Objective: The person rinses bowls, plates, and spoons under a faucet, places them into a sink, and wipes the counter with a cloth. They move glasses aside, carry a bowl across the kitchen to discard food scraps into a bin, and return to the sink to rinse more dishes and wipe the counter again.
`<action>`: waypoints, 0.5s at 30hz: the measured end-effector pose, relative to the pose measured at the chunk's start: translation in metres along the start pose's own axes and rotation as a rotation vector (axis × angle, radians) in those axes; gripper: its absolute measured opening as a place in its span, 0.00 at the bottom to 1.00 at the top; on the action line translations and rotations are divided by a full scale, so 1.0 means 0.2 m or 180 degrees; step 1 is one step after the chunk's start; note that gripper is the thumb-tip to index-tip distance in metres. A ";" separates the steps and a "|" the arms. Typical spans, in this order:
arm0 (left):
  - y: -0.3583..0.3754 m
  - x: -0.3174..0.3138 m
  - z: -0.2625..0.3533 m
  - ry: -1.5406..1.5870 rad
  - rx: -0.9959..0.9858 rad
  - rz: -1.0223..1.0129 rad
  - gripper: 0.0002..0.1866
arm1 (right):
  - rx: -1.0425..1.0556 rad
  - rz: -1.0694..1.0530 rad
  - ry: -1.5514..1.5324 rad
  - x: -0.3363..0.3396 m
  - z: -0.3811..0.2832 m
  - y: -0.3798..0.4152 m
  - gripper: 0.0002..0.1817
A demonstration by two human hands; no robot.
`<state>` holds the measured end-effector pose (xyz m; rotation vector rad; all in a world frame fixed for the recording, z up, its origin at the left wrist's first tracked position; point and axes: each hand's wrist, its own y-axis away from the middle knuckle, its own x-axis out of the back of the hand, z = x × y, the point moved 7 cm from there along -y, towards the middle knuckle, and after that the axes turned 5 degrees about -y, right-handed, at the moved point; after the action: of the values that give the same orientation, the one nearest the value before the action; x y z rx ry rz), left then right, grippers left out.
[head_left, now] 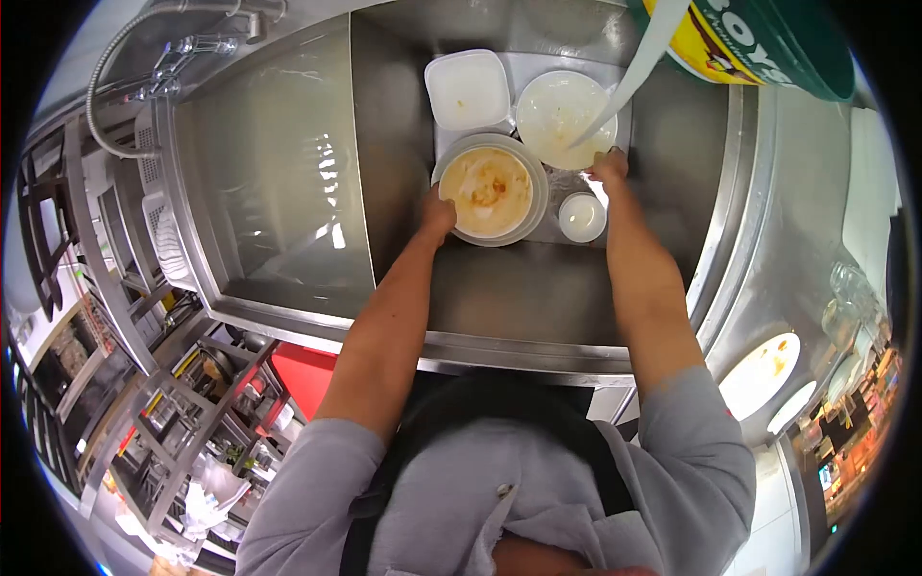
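Observation:
My left hand (438, 213) is closed on the left rim of a round white bowl (491, 192) with orange-brown food residue, which sits on other round dishes. My right hand (609, 165) pinches the lower right edge of a round white plate (552, 101) that has yellowish bits on it. A square white dish (468, 88) lies behind the bowl. Between my hands, a small white bowl (582, 218) sits near the right forearm. A long pale tapering strip (639, 72), perhaps running water, reaches down onto the plate. Both sets of fingertips are partly hidden.
The dishes are in the right sink basin (528, 298); a metal divider (363, 163) parts it from the left basin (279, 182), which holds cloudy water. A green bucket (768, 43) overhangs the back right corner. Soiled plates (759, 374) stand on the right counter. A hose tap (182, 62) is at upper left.

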<state>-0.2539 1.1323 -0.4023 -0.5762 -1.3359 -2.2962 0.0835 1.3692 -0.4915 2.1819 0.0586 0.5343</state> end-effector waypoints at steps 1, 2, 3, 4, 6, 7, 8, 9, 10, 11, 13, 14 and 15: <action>0.00 0.00 0.00 0.0017 0.0044 -0.0029 0.21 | 0.0020 -0.0173 0.0640 0.00 -0.05 0.03 0.14; 0.01 0.00 0.00 0.0037 0.0092 -0.0079 0.21 | 0.0069 -0.0057 0.0875 -0.01 0.03 -0.02 0.12; 0.04 -0.01 0.00 0.0133 0.0126 -0.0140 0.21 | 0.0137 0.0069 0.1127 -0.04 0.17 -0.19 0.11; 0.04 -0.01 0.01 0.0244 0.0142 -0.0201 0.21 | 0.0223 0.0209 0.1379 -0.02 0.29 -0.34 0.10; 0.04 -0.03 0.03 0.0317 0.0097 -0.0244 0.22 | 0.0633 -0.0061 0.2620 -0.02 0.34 -0.40 0.11; 0.03 -0.03 0.02 0.0263 0.0051 -0.0221 0.22 | 0.0525 0.0255 0.2103 0.03 0.36 -0.35 0.12; 0.03 -0.02 0.01 0.0202 0.0011 -0.0193 0.22 | 0.0413 0.0552 0.1577 0.07 0.39 -0.29 0.13; 0.03 -0.02 0.00 0.0168 0.0018 -0.0199 0.22 | 0.0325 0.0611 0.1502 0.08 0.40 -0.24 0.13; 0.03 -0.02 0.01 0.0130 0.0020 -0.0203 0.23 | 0.0236 0.0669 0.1420 0.10 0.39 -0.19 0.13; 0.03 -0.01 0.01 0.0088 0.0025 -0.0208 0.23 | 0.0143 0.0724 0.1337 0.13 0.38 -0.13 0.13; -0.07 -0.07 -0.13 0.0036 -0.0142 -0.0134 0.23 | 0.0135 0.0884 0.1334 0.18 0.32 -0.02 0.14; -0.10 -0.08 -0.18 0.0002 -0.0226 -0.0100 0.23 | 0.0018 0.0757 0.1045 0.17 0.42 -0.07 0.13; -0.09 -0.07 -0.14 -0.0112 -0.0267 -0.0035 0.24 | -0.0097 0.0628 0.0750 0.20 0.58 -0.16 0.12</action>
<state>-0.2566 1.1166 -0.4345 -0.6407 -1.2663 -2.3707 0.1700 1.3110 -0.5651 2.0975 -0.0384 0.8972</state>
